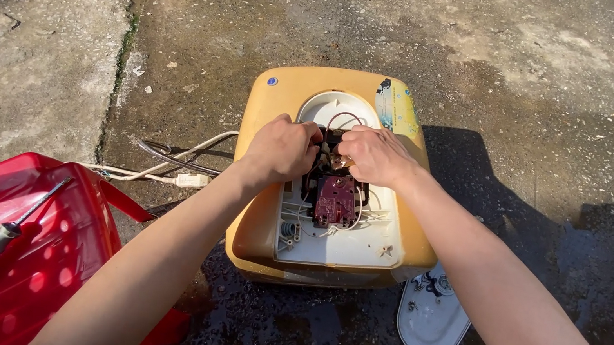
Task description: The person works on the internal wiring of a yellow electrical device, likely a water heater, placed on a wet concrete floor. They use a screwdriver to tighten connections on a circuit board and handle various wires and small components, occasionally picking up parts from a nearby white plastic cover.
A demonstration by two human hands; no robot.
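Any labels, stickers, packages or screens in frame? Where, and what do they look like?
Large sticker: top right of the yellow appliance housing, just beyond the right hand; elongated oval, pale blue and yellow, worn, dark patch at its upper end.
Small sticker: top left corner of the housing, beyond the left hand; round, blue.
No packages, signs or screens in view.
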